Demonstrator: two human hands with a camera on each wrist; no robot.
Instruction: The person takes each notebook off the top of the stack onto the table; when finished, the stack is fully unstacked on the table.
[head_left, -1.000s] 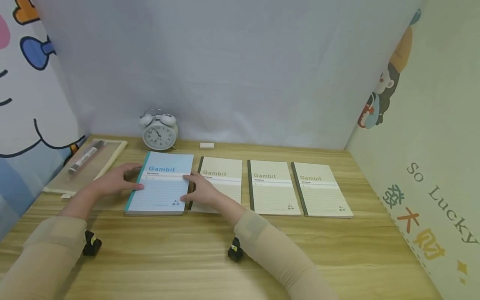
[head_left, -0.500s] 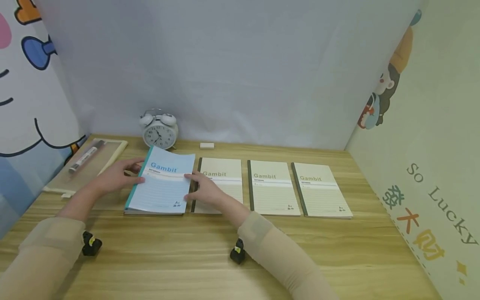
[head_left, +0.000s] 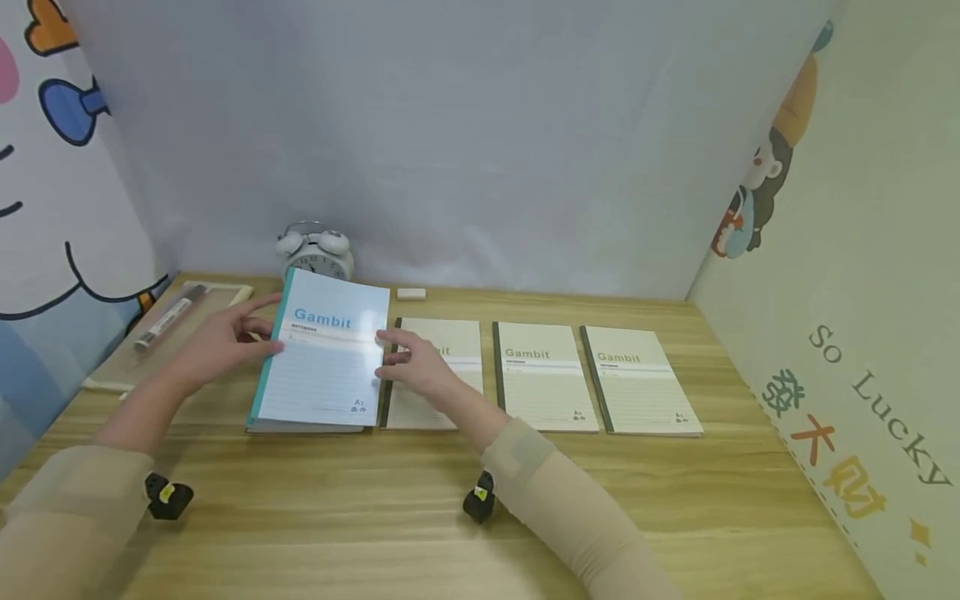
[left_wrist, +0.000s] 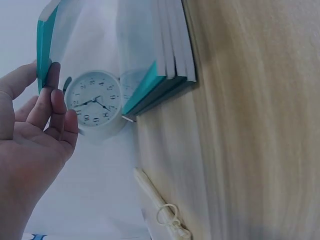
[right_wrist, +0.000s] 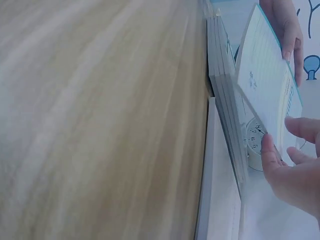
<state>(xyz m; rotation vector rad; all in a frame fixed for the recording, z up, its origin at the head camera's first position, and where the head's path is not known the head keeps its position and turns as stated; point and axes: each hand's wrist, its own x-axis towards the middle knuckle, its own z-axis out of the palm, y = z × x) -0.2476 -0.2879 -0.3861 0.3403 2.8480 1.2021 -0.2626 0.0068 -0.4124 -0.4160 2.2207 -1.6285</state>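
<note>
A blue Gambit notebook (head_left: 326, 367) with a teal spine is raised and tilted over a stack of similar notebooks (right_wrist: 225, 85). My left hand (head_left: 225, 342) pinches its spine between thumb and fingers. At the opposite edge, my right hand (head_left: 420, 362) grips it, thumb on the cover and fingers at the side. In the left wrist view the stack's teal spines (left_wrist: 147, 92) lie below, apart from the lifted notebook. To the right, a cream notebook (head_left: 431, 400) with a dark spine lies partly behind my right hand.
Two more cream notebooks, a middle one (head_left: 547, 383) and a right one (head_left: 641, 383), continue the row. A white alarm clock (head_left: 315, 250) stands behind the stack, beside an eraser (head_left: 411, 294). A mesh pouch (head_left: 127, 350) with a marker (head_left: 168, 321) lies at left.
Both hands have lifted the top blue notebook off the stack, its far end rising first. It now tilts up and covers the lower part of the clock.
</note>
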